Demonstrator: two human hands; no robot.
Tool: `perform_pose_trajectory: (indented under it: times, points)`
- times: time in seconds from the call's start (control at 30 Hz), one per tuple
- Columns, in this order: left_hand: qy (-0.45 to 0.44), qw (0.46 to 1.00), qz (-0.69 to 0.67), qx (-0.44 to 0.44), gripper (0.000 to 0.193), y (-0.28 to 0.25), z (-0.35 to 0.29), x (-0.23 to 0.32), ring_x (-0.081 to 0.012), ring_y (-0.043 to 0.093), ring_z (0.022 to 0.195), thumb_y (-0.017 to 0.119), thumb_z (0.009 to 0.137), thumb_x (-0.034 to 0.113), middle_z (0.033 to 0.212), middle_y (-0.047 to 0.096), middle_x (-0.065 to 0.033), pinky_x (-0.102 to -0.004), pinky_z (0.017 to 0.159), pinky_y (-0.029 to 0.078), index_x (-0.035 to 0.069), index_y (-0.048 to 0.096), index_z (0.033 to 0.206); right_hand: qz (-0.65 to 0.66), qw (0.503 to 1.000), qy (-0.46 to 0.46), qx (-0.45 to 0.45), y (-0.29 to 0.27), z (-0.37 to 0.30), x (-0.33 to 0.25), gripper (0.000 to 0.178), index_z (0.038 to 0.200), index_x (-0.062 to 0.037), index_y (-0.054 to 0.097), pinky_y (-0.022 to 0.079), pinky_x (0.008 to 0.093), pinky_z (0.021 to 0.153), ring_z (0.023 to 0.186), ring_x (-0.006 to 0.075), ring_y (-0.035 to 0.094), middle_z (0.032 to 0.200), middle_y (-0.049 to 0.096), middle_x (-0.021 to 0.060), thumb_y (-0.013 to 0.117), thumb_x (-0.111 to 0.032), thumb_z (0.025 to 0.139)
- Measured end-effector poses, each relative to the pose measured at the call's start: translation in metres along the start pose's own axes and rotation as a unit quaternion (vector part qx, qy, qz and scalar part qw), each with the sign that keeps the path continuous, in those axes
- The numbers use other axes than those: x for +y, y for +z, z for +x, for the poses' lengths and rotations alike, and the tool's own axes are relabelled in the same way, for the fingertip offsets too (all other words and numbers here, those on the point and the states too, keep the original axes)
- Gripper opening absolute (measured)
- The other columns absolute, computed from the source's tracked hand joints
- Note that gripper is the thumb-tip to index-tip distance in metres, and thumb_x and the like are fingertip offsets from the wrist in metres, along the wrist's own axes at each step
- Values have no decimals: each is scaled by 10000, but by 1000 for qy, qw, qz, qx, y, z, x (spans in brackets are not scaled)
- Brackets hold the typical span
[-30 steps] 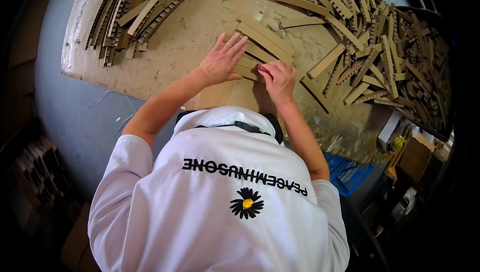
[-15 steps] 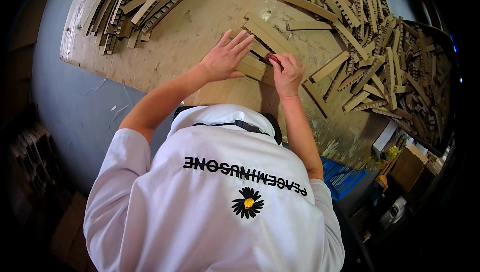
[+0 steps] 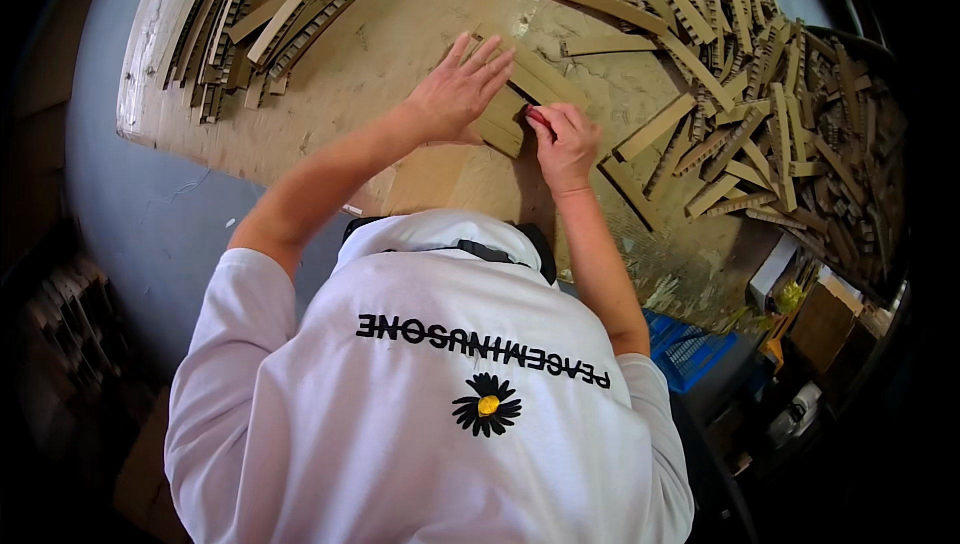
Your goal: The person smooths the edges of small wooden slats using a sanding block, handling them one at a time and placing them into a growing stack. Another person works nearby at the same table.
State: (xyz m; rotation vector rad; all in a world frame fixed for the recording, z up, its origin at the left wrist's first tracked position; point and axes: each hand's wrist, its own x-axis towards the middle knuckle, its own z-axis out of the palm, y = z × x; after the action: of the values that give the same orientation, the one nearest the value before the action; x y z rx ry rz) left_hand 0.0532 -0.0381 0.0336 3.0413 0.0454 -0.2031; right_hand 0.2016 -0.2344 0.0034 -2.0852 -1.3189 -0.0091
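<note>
My left hand (image 3: 460, 94) lies with its fingers spread over cardboard strips on the tabletop. The near strips (image 3: 500, 134) show between my two hands, their left ends hidden by that hand. My right hand (image 3: 567, 149) is closed around a small red-handled tool (image 3: 537, 117). Its tip is too small to make out; it sits by the right end of the near strips. A longer cardboard strip (image 3: 545, 79) lies just beyond, slanting from the left fingertips toward the right hand.
A large heap of corrugated cardboard strips (image 3: 740, 104) covers the right side of the worn table (image 3: 330, 114). Smaller stacked strips (image 3: 250, 29) lie at the far left. Below the table's right edge are a blue crate (image 3: 690, 349) and a cardboard box (image 3: 830, 319).
The whole view has shifted slightly. The near strips between my hands show less of their length at the right. My right hand still grips the red-handled tool; my left fingers stay spread.
</note>
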Motion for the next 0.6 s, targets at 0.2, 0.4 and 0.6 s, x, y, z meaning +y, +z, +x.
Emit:
perform_pose_trajectory:
  times: [0.2,0.4,0.6]
  points:
    - [29,999,-12,-30,1118,9,1,-3,-324,189,1624,810,778,637,1731,281,-123,-606,1302,141,11,392,1603,-30,999,-14,29,1,2,-6,134,919,-164,776,467,389,784,851,230,668,929,704,-19,853,-180,811]
    - [31,999,-11,-24,1092,12,1,-3,-305,190,1626,792,799,635,1741,259,-126,-598,1305,137,10,398,1603,74,988,97,99,-23,28,-7,122,959,-104,787,496,395,818,838,286,668,920,715,43,827,-128,846]
    - [31,999,-13,-35,1078,7,0,-3,-303,199,1625,801,802,615,1749,240,-122,-589,1309,141,11,402,1601,1,996,84,39,-14,27,5,121,942,-158,785,456,411,860,932,241,652,940,697,-8,845,-190,842]
